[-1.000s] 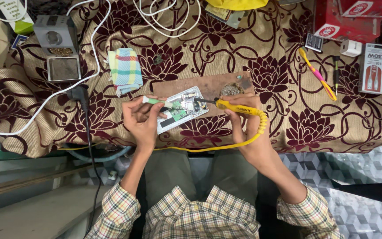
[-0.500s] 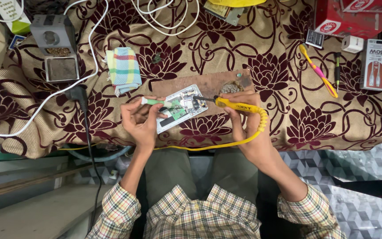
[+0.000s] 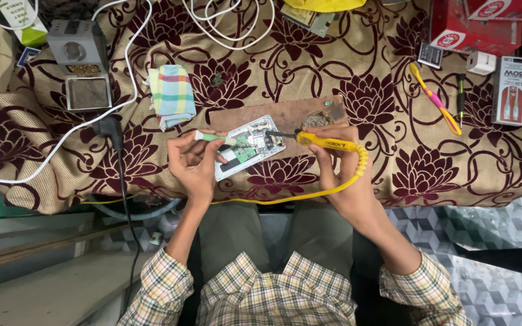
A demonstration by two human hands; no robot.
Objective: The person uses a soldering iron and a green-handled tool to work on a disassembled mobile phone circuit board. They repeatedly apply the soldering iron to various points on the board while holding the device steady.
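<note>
An opened phone [image 3: 250, 147] with its circuit board showing lies on a brown wooden board [image 3: 291, 115] on the flowered cloth. My left hand [image 3: 193, 162] holds a slim green-handled tool [image 3: 214, 138] whose tip rests over the phone's inside. My right hand [image 3: 333, 158] grips a yellow soldering iron [image 3: 324, 142], its dark tip pointing left at the phone's upper part. A yellow cable [image 3: 309, 194] loops from the iron along the table's front edge.
A folded checked cloth [image 3: 172, 95] lies left of the board. A grey soldering stand [image 3: 83, 66] with white cables sits at the back left. A yellow-pink tool [image 3: 435, 99], a small screwdriver [image 3: 461, 96], a charger pack [image 3: 510, 90] and red boxes [image 3: 472, 27] are at the right.
Both hands stay over the phone. The soldering iron tip has shifted slightly along the phone's upper edge; the green tool barely moved.
</note>
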